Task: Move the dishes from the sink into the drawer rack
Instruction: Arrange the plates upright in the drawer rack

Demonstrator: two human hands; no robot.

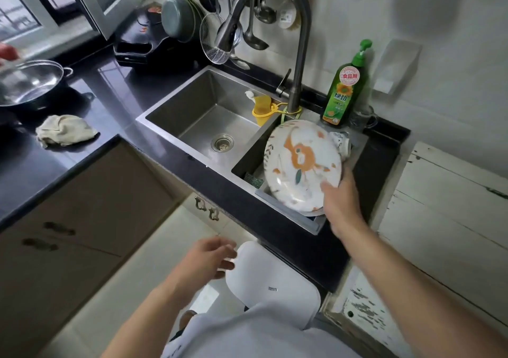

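My right hand (339, 201) grips the lower right rim of a white plate (299, 162) with an orange floral pattern, held tilted above the right basin of the steel sink (176, 110). Under the plate, more dishes sit in a rack in that basin, among them a patterned bowl or cup (341, 142) at the back. The left basin holds no dishes. My left hand (211, 258) hovers with loosely spread fingers, holding nothing, beside the white front of a pulled-out appliance (275, 283) below the counter. No drawer rack interior shows.
A tall faucet (299, 41) arches over the sink, with a green dish soap bottle (346, 88) and a yellow holder (262, 109) beside it. On the black counter lie a crumpled cloth (64, 133) and a steel pot (30, 83). Utensils hang on the back wall.
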